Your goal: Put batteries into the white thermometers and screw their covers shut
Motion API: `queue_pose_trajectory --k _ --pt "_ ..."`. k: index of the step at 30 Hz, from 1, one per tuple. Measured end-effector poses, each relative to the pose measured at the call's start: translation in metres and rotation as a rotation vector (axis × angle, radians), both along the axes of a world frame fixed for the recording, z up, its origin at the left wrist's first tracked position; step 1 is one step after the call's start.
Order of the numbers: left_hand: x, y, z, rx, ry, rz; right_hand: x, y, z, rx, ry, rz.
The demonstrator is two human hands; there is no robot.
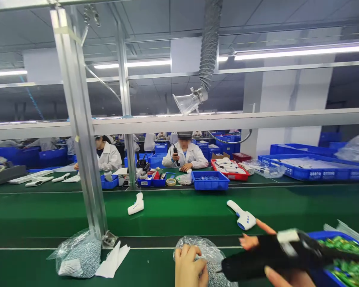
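Observation:
My left hand (190, 265) reaches into a clear plastic bag (214, 249) of small metal pieces that look like screws. Its fingers are bent together, and their tips are hidden. A black electric screwdriver (257, 258) lies across my right hand (283, 275), which grips it, its tip pointing left at the bag. The index finger of that hand stretches up beside a white gun-shaped device (247, 220) with blue buttons on the green belt; I cannot tell if they touch. Farther left on the belt lies a similar white device (136, 204).
Another bag of small metal pieces (79, 257) sits by a metal post (83, 131), near white paper (113, 261). A blue bin (323, 235) with green parts stands at right. Across the belt, a co-worker (185, 155) sits behind a blue tray (211, 185) and a red tray (245, 176).

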State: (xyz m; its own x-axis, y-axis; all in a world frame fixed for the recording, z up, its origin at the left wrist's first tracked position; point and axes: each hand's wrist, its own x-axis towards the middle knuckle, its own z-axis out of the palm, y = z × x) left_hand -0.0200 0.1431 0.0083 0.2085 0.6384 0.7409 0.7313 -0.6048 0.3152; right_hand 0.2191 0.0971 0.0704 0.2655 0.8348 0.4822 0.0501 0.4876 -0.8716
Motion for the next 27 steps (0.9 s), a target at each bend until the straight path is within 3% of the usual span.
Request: queue_pose_trajectory --k 1,5,9,13,18,23,27 --pt "-0.001 0.001 -0.003 -0.025 0.011 -0.016 -0.014 0.000 0.008 -0.002 0.027 0.019" --pt "-0.006 0.007 -0.019 -0.090 0.057 -0.059 -0.074 0.005 0.034 0.069 0.480 0.228" --pt "-0.010 0.009 -0.023 -0.055 0.067 -0.041 -0.104 0.010 0.054 0.166 0.573 0.029" --pt "-0.012 -0.004 0.001 0.025 0.110 -0.015 -0.102 0.005 0.074 0.173 0.563 -0.047" --pt "-0.010 -0.020 0.029 -0.002 0.179 -0.041 -0.092 0.001 0.088 0.134 0.592 0.022" --pt "-0.006 -0.021 0.029 -0.267 0.237 -0.071 -0.088 0.002 0.083 0.089 0.616 0.057" --pt "-0.004 -0.021 0.028 -0.329 0.213 -0.064 -0.087 0.003 0.080 0.067 0.593 0.041"
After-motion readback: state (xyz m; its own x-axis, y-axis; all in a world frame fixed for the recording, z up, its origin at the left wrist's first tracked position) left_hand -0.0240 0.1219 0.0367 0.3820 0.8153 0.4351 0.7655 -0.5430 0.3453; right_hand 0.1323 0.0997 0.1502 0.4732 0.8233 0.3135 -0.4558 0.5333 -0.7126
